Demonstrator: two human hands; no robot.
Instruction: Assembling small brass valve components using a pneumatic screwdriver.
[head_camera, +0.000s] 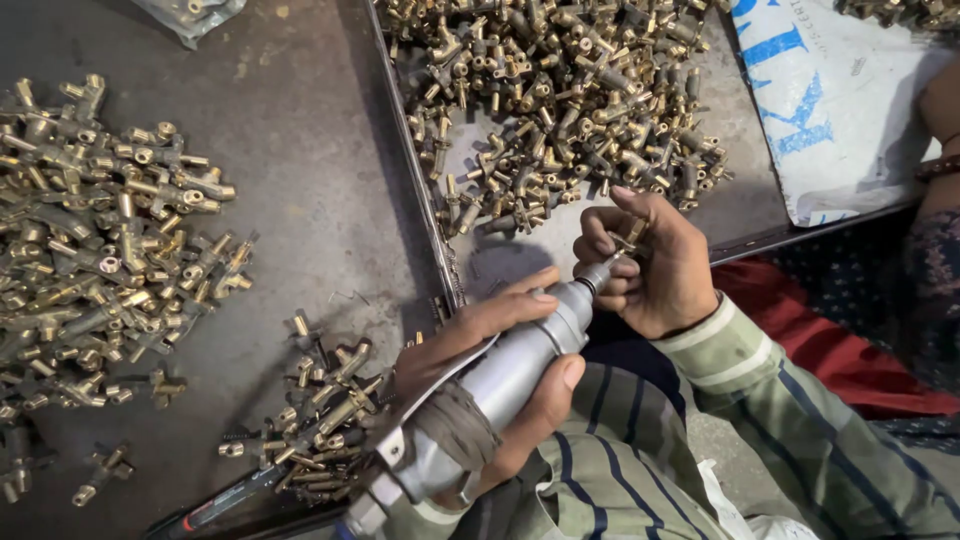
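Dark metal table (300, 150): our left hand (490, 375) grips the grey power tool (500, 385), our right hand (650, 265) pinches what seems a brass fitting (630, 237) at its tip; we're mid-pass, needing steady alignment.

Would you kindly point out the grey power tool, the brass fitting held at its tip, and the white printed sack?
grey power tool (520, 365), head view, on the middle of its barrel.
brass fitting (631, 236), head view, on the part showing between the fingers.
white printed sack (850, 110), head view, on its flat middle.
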